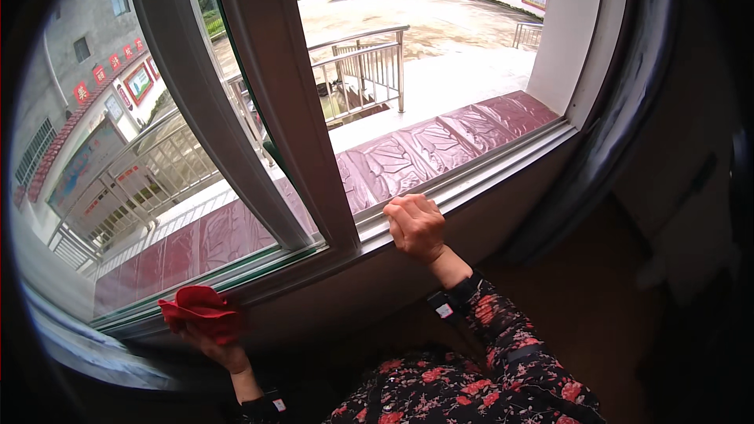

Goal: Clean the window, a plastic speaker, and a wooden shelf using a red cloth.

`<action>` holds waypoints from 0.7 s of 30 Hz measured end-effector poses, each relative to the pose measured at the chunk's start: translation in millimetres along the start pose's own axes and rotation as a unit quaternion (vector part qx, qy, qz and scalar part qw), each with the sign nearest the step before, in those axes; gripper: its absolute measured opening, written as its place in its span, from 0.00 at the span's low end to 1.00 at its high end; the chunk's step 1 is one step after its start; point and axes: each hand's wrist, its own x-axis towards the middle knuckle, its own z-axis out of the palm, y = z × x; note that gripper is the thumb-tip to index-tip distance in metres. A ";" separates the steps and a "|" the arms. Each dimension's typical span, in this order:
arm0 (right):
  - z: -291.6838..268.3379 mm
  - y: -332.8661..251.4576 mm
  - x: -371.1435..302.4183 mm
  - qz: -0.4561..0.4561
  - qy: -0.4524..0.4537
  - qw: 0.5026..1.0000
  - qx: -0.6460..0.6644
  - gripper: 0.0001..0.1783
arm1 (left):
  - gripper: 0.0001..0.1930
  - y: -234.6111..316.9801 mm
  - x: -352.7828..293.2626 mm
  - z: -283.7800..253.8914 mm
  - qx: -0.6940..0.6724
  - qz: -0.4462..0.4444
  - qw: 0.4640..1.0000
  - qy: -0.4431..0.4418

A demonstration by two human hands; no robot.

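Note:
A bunched red cloth (203, 314) is gripped in my left hand (222, 350), at the lower left by the bottom frame of the glass pane (173, 267). Part of that hand is hidden beneath the cloth. My right hand (416, 228) rests with curled fingers on the metal window track (471, 180), right of the dark upright frame (275, 94). Its fingertips are turned away, so whatever they may pinch does not show. The sliding panes stand to the left, and the right part of the window is open to the outside.
Outside, a glossy dark-red ledge (455, 141) runs along the sill. Beyond it are a metal railing (361, 71) and a paved yard (440, 16). A curtain-like strip (628, 110) hangs along the right side of the window.

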 end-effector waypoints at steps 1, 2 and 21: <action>-1.2 0.2 0.3 -0.002 -0.003 1.000 0.002 0.04 | 0.35 26.3 -10.8 6.2 -0.014 -0.038 0.998 -0.048; -1.5 0.5 -0.5 -0.004 -0.005 1.000 0.000 0.04 | 0.34 47.5 -22.4 13.5 -0.029 -0.077 0.992 -0.096; -6.1 -32.1 -7.8 -0.016 -0.037 0.999 -0.014 0.04 | 0.33 2.9 1.3 -46.8 0.084 -0.115 0.982 -0.125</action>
